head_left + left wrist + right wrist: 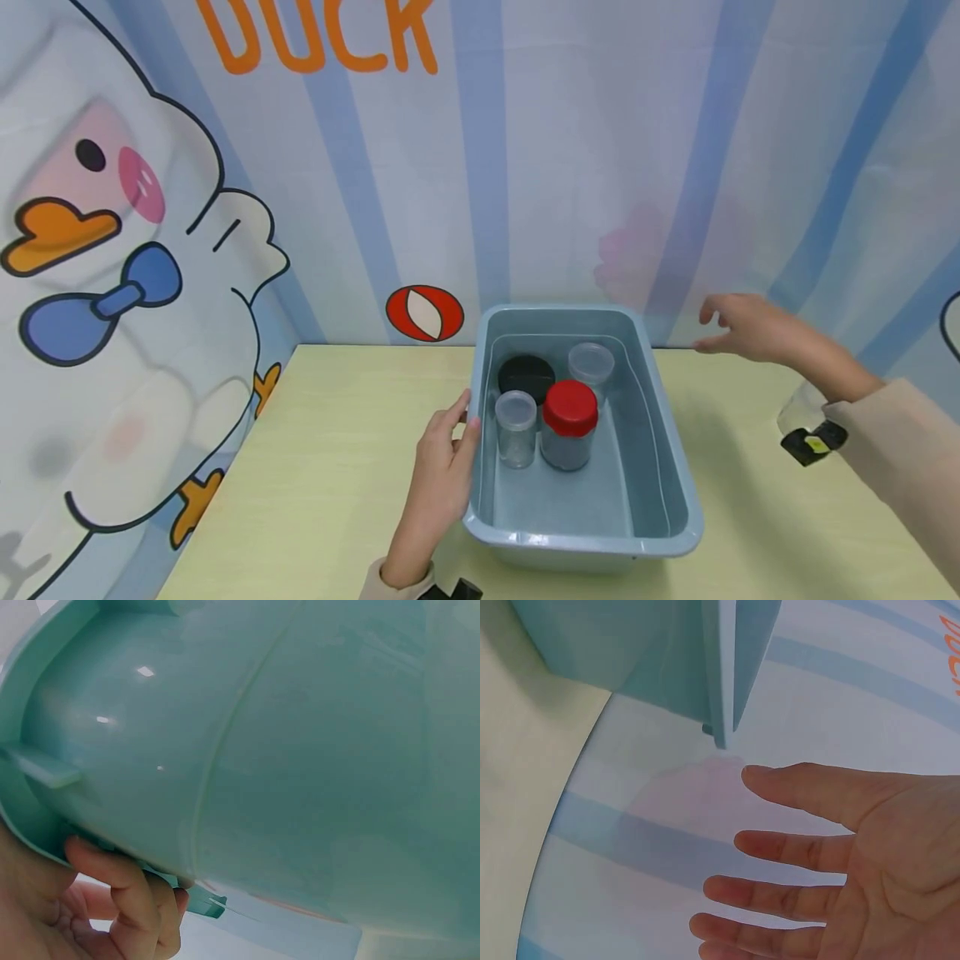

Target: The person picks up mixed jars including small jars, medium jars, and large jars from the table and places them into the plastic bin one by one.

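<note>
A light-blue plastic basin [622,500] stands on the table. At its left rim is my left hand [442,475], gripping the edge; curled fingers [135,900] show under the rim in the left wrist view. Inside the basin are a clear jar with a red lid [570,408], a small clear jar with a pale lid [516,429], another pale-lidded clear jar [591,363] and a black-lidded container [527,377]. To the right of the basin my right hand [757,329] hovers above the table, holding nothing. Its fingers are spread, plain in the right wrist view.
A clear container [798,408] is partly hidden behind my right wrist. The pale yellow table [360,433] meets a striped backdrop [555,167] with a printed duck behind the basin.
</note>
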{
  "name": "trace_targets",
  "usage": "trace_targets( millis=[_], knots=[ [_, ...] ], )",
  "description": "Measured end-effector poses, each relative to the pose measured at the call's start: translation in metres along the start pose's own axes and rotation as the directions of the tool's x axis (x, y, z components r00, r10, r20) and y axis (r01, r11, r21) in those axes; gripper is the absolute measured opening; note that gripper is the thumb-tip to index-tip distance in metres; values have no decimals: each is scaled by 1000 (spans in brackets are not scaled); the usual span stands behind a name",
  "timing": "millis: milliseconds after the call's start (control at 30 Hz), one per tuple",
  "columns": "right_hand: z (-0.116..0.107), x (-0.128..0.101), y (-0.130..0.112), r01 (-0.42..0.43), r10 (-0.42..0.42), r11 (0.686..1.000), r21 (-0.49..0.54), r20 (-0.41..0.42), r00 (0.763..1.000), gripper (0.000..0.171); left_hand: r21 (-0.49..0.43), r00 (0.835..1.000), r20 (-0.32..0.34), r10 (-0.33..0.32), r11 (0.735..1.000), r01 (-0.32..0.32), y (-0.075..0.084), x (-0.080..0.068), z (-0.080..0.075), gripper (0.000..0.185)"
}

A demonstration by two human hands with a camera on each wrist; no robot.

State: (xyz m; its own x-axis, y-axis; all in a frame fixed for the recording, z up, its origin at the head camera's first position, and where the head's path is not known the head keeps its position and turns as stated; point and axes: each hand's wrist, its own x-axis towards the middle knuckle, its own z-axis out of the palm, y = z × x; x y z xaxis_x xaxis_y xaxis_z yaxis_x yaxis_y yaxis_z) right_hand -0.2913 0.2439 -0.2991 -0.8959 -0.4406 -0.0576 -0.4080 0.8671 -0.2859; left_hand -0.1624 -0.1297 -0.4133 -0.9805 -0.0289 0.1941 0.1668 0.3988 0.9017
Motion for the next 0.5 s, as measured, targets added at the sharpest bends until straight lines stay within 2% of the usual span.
trace_targets(
  millis=[133,367,500],
  knots=[
    [-2,-3,10,-12,12,1000,-10,3,1000,37,5,1000,-1,3,1000,-3,-1,0,0,49],
    [-4,-6,33,-99,99,995,-14,39,994,42,2,1000,-1,-3,1000,3,0,-1,0,49],
    [-5,-10,45,-116,116,993,-6,40,992,45,-2,1000,0,-3,1000,3,1,-1,0,49]
  ],
)
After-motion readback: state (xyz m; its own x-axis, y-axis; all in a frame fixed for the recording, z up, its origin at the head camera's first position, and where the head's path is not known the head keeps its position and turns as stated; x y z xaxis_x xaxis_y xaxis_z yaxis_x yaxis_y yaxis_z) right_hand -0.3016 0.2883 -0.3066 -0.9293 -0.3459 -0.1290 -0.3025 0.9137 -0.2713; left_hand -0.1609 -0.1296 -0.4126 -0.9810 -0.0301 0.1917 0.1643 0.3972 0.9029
